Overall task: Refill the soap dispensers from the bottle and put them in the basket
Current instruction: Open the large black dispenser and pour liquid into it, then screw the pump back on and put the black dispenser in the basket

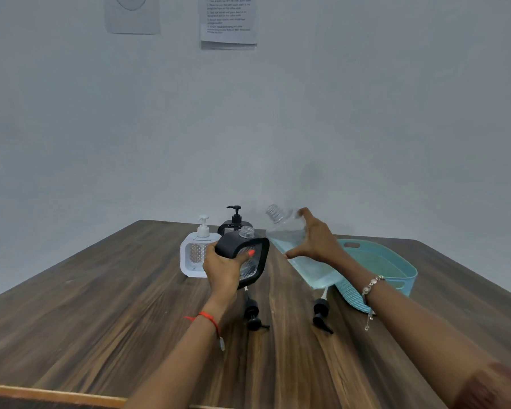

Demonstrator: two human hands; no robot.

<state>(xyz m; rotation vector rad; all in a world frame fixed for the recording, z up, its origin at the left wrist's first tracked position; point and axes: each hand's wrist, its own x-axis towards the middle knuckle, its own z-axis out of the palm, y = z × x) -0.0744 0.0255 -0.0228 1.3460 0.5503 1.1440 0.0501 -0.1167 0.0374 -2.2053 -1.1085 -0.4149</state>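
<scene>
1. Presently gripped in left hand [223,265]: black dispenser [245,255], fingers and thumb curled round its body, held off the table, tilted, neck open with no pump fitted.
2. Held in right hand [316,240]: refill bottle [283,234], taken in a wide span, thumb low and fingers high. Cap off, threaded neck pointing up and left, near the dispenser's neck but apart from it. Pale blue liquid settled at the lower end.
3. Judged as step in hand: lining up mouth to mouth ahead of pouring. No flow seen.
4. Recommended: bring the dispenser closer to upright, set the bottle's lip just over the neck, tip slowly, watch the level through the clear panel, stop short of the brim to leave room for the pump tube.
5. Risk, as judged: narrow neck and stretched grip on a smooth bottle. Spill likely if tipped fast.
6. Standing behind, pumps fitted: white dispenser [195,258] and second black dispenser [233,224]. Lying on their sides nearer the person: loose pump head [252,315] and second pump head [322,317]. At right, partly behind the forearm: teal basket [412,276].
7. Surface: dark wood-grain table [101,320], lighter strip along the near edge. Room: pale grey wall [396,113] with two printed sheets [229,22], text too small to read.
</scene>
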